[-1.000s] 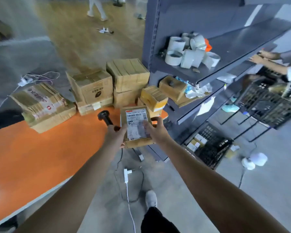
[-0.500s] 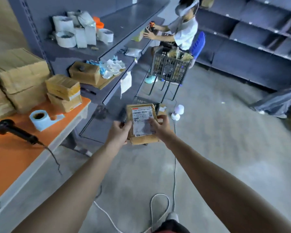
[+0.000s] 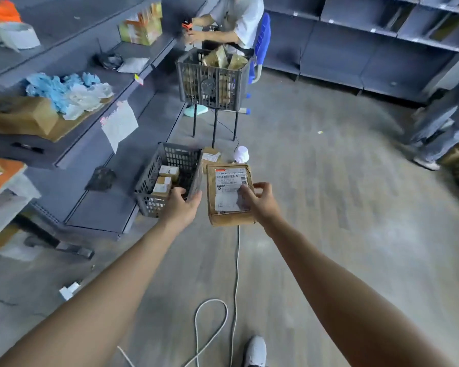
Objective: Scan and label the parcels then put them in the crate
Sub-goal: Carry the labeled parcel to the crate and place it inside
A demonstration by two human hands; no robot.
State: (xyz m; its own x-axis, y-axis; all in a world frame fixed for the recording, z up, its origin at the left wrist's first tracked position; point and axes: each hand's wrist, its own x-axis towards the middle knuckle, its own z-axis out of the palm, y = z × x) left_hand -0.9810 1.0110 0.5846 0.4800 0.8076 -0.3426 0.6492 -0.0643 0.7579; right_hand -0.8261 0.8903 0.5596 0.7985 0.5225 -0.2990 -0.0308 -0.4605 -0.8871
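A brown paper parcel [image 3: 224,217] with a white barcode label on top is held flat in my right hand [image 3: 260,201], thumb pressed on the label. My left hand [image 3: 180,206] is off the parcel, just to its left, with fingers spread in front of the near corner of the crate; it holds nothing. The grey slatted plastic crate [image 3: 179,156] stands on the floor by the shelving, left of the parcel, with several small labelled parcels [image 3: 167,172] inside.
Another labelled parcel [image 3: 211,157] and a white ribbed object [image 3: 241,154] lie on the floor behind the crate. A seated person [image 3: 236,14] works at a second crate on a stand [image 3: 212,80]. White cables [image 3: 236,260] run across the floor. Grey shelving [image 3: 133,83] lines the left.
The view has swung right from the orange table toward the floor crate. The parcel moved with me, and my left hand has let go of it; only the right hand holds it now.
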